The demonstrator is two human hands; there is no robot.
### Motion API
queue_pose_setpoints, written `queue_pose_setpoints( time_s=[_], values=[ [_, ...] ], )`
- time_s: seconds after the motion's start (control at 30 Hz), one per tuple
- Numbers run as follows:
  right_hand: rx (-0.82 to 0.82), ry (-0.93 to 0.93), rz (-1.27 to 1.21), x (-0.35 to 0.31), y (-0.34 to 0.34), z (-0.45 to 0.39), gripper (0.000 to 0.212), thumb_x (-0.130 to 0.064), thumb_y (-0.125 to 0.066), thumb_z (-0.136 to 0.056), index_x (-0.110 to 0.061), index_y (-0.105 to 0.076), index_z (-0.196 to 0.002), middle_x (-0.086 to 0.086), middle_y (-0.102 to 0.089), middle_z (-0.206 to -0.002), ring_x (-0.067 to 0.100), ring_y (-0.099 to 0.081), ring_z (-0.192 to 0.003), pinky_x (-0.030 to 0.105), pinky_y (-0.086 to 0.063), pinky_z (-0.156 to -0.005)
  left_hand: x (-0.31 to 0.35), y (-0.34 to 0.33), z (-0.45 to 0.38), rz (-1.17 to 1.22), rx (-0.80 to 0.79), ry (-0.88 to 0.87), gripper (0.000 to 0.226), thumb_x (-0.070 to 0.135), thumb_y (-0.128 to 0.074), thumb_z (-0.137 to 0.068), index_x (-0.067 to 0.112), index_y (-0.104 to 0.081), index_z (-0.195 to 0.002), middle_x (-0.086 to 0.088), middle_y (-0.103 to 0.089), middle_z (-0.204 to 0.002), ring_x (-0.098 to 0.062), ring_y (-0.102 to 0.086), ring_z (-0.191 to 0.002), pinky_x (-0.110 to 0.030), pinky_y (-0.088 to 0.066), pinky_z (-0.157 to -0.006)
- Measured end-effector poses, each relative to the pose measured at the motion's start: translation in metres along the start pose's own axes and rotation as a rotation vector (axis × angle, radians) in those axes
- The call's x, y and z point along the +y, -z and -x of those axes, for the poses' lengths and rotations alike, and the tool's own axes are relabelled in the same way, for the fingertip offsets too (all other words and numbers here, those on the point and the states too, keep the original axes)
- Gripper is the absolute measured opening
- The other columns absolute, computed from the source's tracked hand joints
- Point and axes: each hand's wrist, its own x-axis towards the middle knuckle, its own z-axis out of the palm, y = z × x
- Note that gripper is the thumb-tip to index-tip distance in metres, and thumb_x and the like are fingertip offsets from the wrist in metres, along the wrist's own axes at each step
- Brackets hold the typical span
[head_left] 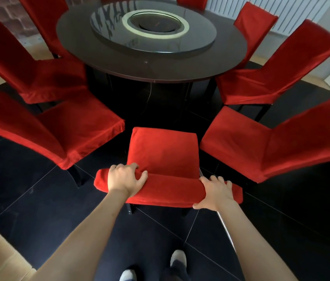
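Observation:
A chair in a red fabric cover (164, 151) stands right in front of me, its seat pointing toward the round table. I look down on the top of its backrest. My left hand (125, 179) grips the left part of the backrest top, fingers curled over the front edge. My right hand (216, 192) grips the right part, fingers over the top and thumb at the near side.
A dark round table (160, 63) with a glass turntable (154, 27) stands beyond the chair. Red-covered chairs ring it, two close on the left (62, 128) and two on the right (271, 142). The floor is black tile (38, 199). My feet (154, 266) show below.

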Motion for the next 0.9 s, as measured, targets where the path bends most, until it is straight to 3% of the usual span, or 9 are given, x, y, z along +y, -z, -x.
queue_pose_setpoints(
  time_s=[0.57, 0.73, 0.9],
  values=[
    [-0.006, -0.024, 0.000, 0.005, 0.017, -0.028, 0.092, -0.070, -0.074, -0.056, -0.037, -0.040, -0.134, -0.001, -0.049, -0.129, 0.025, -0.040, -0.127, 0.051, -0.028, -0.110, 0.006, -0.002, -0.034, -0.017, -0.008, 0.005, 0.052, 0.064, -0.038, -0.087, 0.026, -0.069, -0.105, 0.005, -0.067, -0.070, -0.017, -0.061, -0.073, -0.032, -0.039, -0.075],
    [-0.010, -0.054, -0.026, 0.002, 0.016, -0.025, 0.092, -0.066, -0.077, -0.057, -0.037, -0.038, -0.136, -0.002, -0.048, -0.131, 0.024, -0.038, -0.130, 0.054, -0.022, -0.113, 0.005, -0.002, -0.033, -0.031, -0.053, 0.012, 0.055, 0.065, -0.034, -0.087, 0.028, -0.067, -0.111, 0.005, -0.069, -0.078, -0.018, -0.062, -0.081, -0.033, -0.039, -0.079],
    [0.014, -0.099, -0.106, -0.003, 0.014, -0.016, 0.109, -0.059, -0.079, -0.063, -0.031, -0.021, -0.150, 0.001, -0.032, -0.153, 0.027, -0.020, -0.145, 0.057, -0.011, -0.116, 0.006, 0.001, -0.033, 0.021, -0.098, 0.020, 0.058, 0.064, -0.038, -0.088, 0.024, -0.059, -0.123, 0.002, -0.069, -0.094, -0.022, -0.061, -0.096, -0.036, -0.039, -0.086]
  ],
)
